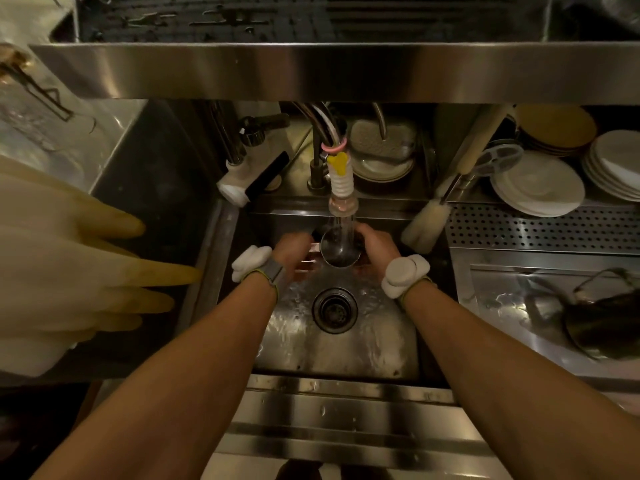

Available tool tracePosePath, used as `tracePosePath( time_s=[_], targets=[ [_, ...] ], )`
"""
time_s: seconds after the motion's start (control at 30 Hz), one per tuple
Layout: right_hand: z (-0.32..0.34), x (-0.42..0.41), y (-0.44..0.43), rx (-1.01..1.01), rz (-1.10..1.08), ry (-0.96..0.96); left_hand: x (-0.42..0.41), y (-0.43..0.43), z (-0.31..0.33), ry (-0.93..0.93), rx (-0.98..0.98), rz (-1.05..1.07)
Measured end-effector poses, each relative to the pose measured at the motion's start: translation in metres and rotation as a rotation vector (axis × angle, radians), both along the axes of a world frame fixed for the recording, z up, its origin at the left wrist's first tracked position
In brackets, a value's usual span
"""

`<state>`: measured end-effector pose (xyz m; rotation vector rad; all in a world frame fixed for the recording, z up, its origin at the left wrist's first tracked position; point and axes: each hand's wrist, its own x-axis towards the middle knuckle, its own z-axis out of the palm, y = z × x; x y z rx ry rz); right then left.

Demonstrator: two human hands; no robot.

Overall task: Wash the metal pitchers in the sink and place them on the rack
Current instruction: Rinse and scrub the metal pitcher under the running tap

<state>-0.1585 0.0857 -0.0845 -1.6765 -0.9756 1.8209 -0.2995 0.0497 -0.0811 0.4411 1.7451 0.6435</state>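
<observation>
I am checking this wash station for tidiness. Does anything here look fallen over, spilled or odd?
One thing: on the tray right of the sink, a dark pot lies tipped on its side, not upright. The pitcher under the tap, held by the right hand, looks normal.

No legible text, label, brand, number or sign is appearing in this view. The sink point(381, 348) steel, the stacked plates point(536, 188) and the white-and-black unit point(249, 178) are showing no readable marking.
</observation>
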Motion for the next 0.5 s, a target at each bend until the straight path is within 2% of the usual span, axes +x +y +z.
tracePosePath(
  time_s=[0.1, 0.23, 0.4, 0.5],
  targets=[
    [0.004, -0.004, 0.001, 0.007, 0.006, -0.052, 0.001, -0.002, 0.001, 0.005, -0.057, -0.055],
    [0.007, -0.001, 0.005, 0.009, 0.022, -0.083, 0.003, 0.001, 0.002, -0.024, -0.037, -0.050],
    [0.004, 0.012, 0.004, 0.015, 0.048, -0.225, 0.012, -0.001, 0.001, -0.032, -0.070, -0.124],
    [0.005, 0.026, 0.007, -0.003, 0.050, -0.192, 0.021, -0.001, -0.003, -0.077, 0.062, -0.083]
  ],
)
